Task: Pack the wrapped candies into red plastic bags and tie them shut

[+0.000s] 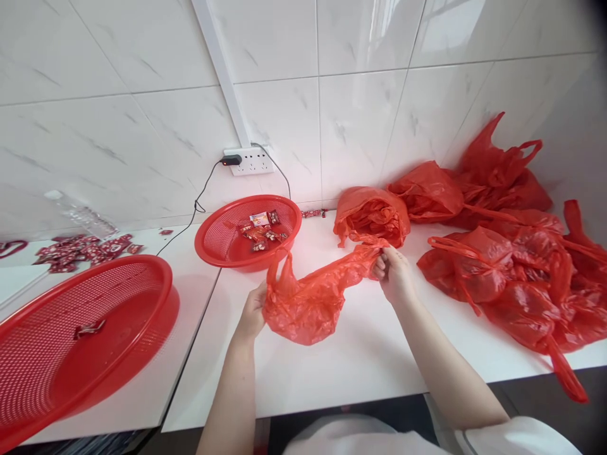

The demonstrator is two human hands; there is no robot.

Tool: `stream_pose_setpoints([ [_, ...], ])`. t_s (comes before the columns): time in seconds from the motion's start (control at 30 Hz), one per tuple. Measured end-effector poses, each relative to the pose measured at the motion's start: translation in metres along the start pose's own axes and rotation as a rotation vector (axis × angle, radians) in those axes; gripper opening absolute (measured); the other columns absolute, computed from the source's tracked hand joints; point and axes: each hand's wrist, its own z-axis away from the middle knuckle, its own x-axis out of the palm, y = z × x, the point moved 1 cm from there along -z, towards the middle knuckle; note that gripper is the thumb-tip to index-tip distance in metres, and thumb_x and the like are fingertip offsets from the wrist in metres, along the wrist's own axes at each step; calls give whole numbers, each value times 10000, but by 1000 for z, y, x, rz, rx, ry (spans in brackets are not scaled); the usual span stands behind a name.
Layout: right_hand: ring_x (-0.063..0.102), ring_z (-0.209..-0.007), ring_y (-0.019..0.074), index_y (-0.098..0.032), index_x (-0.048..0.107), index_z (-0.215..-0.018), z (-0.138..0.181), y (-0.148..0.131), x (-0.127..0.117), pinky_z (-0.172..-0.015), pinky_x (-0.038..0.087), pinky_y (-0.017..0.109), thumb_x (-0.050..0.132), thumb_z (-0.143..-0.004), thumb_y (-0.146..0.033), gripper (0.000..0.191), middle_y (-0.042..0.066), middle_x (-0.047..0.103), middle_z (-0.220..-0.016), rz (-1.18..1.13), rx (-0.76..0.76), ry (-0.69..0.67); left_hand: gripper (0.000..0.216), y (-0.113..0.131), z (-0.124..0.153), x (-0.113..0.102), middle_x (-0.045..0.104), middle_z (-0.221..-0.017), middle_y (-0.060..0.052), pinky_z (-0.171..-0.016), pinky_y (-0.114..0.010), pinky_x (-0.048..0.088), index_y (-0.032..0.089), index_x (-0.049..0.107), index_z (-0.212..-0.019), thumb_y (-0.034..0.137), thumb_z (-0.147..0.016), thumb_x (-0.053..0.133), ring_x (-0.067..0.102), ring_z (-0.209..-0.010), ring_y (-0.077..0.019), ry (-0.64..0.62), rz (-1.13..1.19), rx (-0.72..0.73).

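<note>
A crumpled red plastic bag (306,309) is stretched between my two hands above the white table (327,379). My left hand (255,309) grips its left side, close to the loose handle loops. At the other end, my right hand (393,272) pinches the gathered plastic in closed fingers. Just behind the bag stands a round red basket (208,246) with several small wrapped packets (260,237) in it. A bundle of red bags (372,212) lies beyond my right hand.
Filled red bags (516,278) crowd the right side. A large red basket (164,278) occupies the left, with loose packets (88,249) and a clear plastic bottle (85,215) behind it. A cable (190,215) runs from the wall power strip (249,161) down to the table.
</note>
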Motion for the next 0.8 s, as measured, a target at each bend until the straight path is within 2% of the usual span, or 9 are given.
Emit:
stream_pose_setpoints([
  [0.13,461,-405,76,-197,472,-663,7,-8,-5,-378,324,191,593,-807,-400,277,-37,533,-533,88,-59,2,426,20,1,-11,538,-1357,-82,-1074,-420,380,230,661,-1150,109,-761,538,468,-1282,-262,-139,-491,124],
  [0.2,545,-456,95,-194,523,-730,12,-11,-5,-405,385,193,603,-813,-407,242,-16,603,-606,142,-91,-25,445,31,1,-13,468,-1430,-71,-1111,-445,334,255,645,-1184,121,-775,533,389,-1351,-265,-199,-662,132],
  [0.3,655,-575,135,-194,542,-801,20,-15,0,-499,497,221,661,-790,-440,273,12,670,-755,254,-70,-74,342,45,2,-9,421,-1471,-57,-1115,-489,315,281,680,-1121,203,-801,589,326,-1390,-297,-283,-819,122],
  [0.37,691,-635,164,-187,541,-769,23,-15,4,-546,535,247,663,-782,-491,328,24,669,-794,324,-13,-118,282,53,3,2,469,-1424,-62,-1104,-487,328,272,701,-1067,205,-832,560,365,-1363,-292,-255,-818,178],
  [0.47,707,-660,198,-173,483,-612,27,-13,10,-532,530,246,597,-795,-587,467,32,626,-719,384,71,-153,277,64,8,31,596,-1221,-80,-1033,-406,416,234,687,-1051,172,-887,473,524,-1201,-233,-181,-646,316],
  [0.57,689,-588,187,-171,439,-525,30,-9,17,-503,502,233,561,-794,-638,552,26,582,-622,394,129,-153,283,64,12,72,645,-1091,-75,-934,-347,477,225,641,-1099,170,-924,425,598,-1054,-201,-249,-591,316],
  [0.67,634,-482,153,-173,468,-524,33,-5,23,-495,479,238,546,-800,-649,555,7,548,-529,358,157,-187,269,48,9,103,603,-1129,-87,-880,-355,499,228,574,-1138,199,-945,388,600,-1039,-207,-188,-600,278],
  [0.77,567,-421,126,-190,400,-483,38,-3,27,-504,458,247,522,-842,-609,565,0,525,-453,313,153,-288,194,23,-5,114,596,-1005,-81,-835,-363,509,206,537,-981,281,-965,359,613,-943,-200,-49,-493,259],
  [0.8,546,-410,119,-196,363,-471,40,-2,27,-504,449,247,520,-856,-587,570,-5,508,-434,289,157,-329,211,14,-12,115,603,-962,-73,-778,-342,524,203,514,-972,311,-973,333,627,-876,-185,-48,-413,220],
])
